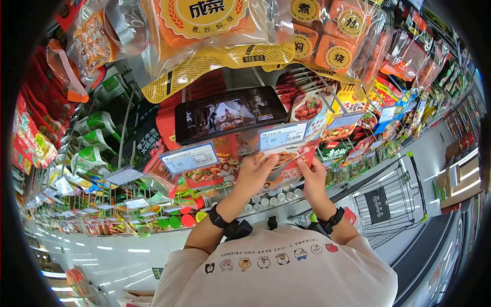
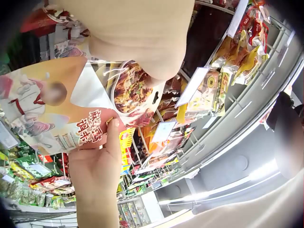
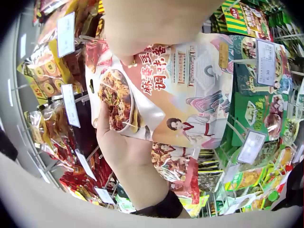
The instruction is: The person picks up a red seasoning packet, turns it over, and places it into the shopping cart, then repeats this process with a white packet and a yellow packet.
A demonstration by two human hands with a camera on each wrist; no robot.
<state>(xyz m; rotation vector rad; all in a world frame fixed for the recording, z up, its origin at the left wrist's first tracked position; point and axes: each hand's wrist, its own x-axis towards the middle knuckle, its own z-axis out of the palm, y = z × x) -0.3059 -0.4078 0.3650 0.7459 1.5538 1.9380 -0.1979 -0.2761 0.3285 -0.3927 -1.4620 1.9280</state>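
Note:
A mapo tofu seasoning packet [image 1: 286, 166], with a food picture and a drawn figure on its front, is held in front of the shelf by both hands. My left hand [image 1: 255, 174] pinches its left edge, thumb on the printed front. On the other side my right hand [image 1: 313, 179] pinches the right edge, its thumb also on the front. In the left wrist view the same packet [image 2: 42, 102] spans between the hands. The right wrist view shows the left thumb lying over the food picture on the packet [image 3: 185, 90]. The fingers behind the packet are hidden.
A phone [image 1: 230, 115] showing a video sits just above the price tags [image 1: 189, 158]. Large hanging food packs [image 1: 204, 25] overhang it. Green packets [image 1: 97, 123] hang to the left, and jars [image 1: 174, 221] stand below. A shopping cart [image 1: 394, 199] is at right.

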